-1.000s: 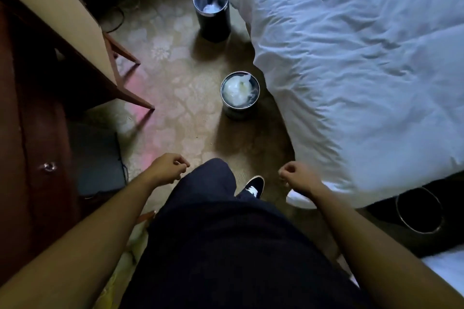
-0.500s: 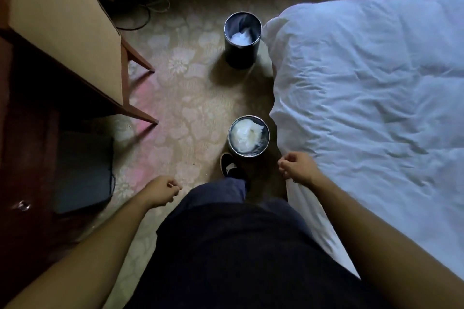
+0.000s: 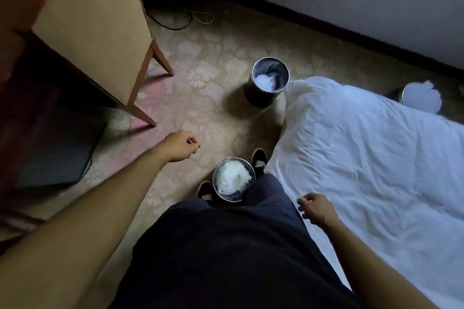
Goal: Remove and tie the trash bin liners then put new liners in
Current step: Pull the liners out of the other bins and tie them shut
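The white-covered bed (image 3: 376,170) fills the view from one to five o'clock. A wooden chair (image 3: 95,20) stands at ten o'clock on the patterned carpet (image 3: 208,57). The far bin (image 3: 258,98), lined, stands at twelve o'clock just beside the bed's corner. The near bin (image 3: 229,198), its liner full of white waste, sits near centre between the shoes (image 3: 258,160). The left hand (image 3: 179,145) at nine o'clock and the right hand (image 3: 316,209) at four o'clock are loosely curled, holding nothing.
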The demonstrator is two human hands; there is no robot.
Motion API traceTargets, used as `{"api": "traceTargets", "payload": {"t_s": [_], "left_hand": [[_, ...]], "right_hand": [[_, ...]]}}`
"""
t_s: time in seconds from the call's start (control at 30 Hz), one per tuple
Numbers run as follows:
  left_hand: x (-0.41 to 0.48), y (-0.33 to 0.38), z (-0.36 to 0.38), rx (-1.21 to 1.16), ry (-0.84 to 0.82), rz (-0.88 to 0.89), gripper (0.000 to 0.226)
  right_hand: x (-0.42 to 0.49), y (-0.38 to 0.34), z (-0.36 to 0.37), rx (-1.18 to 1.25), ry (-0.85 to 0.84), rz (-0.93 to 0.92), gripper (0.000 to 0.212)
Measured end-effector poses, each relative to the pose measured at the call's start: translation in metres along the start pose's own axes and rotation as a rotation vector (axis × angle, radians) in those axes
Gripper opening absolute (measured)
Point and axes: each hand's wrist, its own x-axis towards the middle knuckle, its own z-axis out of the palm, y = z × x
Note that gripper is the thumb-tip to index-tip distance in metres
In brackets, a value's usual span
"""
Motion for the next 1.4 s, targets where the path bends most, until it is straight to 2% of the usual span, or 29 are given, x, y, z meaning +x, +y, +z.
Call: {"api": "traceTargets", "payload": {"t_s": [0.17, 0.33, 0.47, 0.63, 0.87, 1.03, 1.2, 1.3, 1.4], "left_hand": [[-0.009, -0.025, 0.032, -0.193, 0.078, -0.246, 0.016], [-0.058, -0.031, 0.108, -0.471, 0.198, -0.553, 0.018], [-0.098, -0.012, 0.182, -0.679, 0.297, -0.699, 0.017], [-0.121, -0.004, 0.261, -0.829, 0.377, -0.859, 0.013], [-0.068, -0.035, 0.361, -1.007, 0.542, -0.838, 0.019], [-0.004, -0.068, 0.432, -1.065, 0.577, -0.754, 0.013], [0.036, -0.085, 0.505, -0.914, 0.571, -0.683, 0.013], [0.053, -0.069, 0.52, -0.822, 0.685, -0.572, 0.012], [0.058, -0.044, 0.524, -0.815, 0.752, -0.456, 0.014]], "right_hand": [[0.08, -0.082, -0.062, -0.324, -0.077, -0.241, 0.021], [0.121, -0.188, -0.082, -0.667, -0.238, -0.567, 0.023], [0.134, -0.236, -0.05, -0.825, -0.348, -0.758, 0.02], [0.129, -0.238, 0.01, -0.915, -0.505, -0.901, 0.008], [0.172, -0.177, 0.072, -1.031, -0.545, -0.986, 0.01], [0.244, -0.124, 0.105, -1.079, -0.46, -1.048, 0.014], [0.308, -0.083, 0.125, -1.128, -0.359, -1.192, 0.015], [0.318, -0.067, 0.125, -1.242, -0.293, -1.313, 0.014], [0.3, -0.056, 0.123, -1.2, -0.238, -1.467, 0.014]]}}
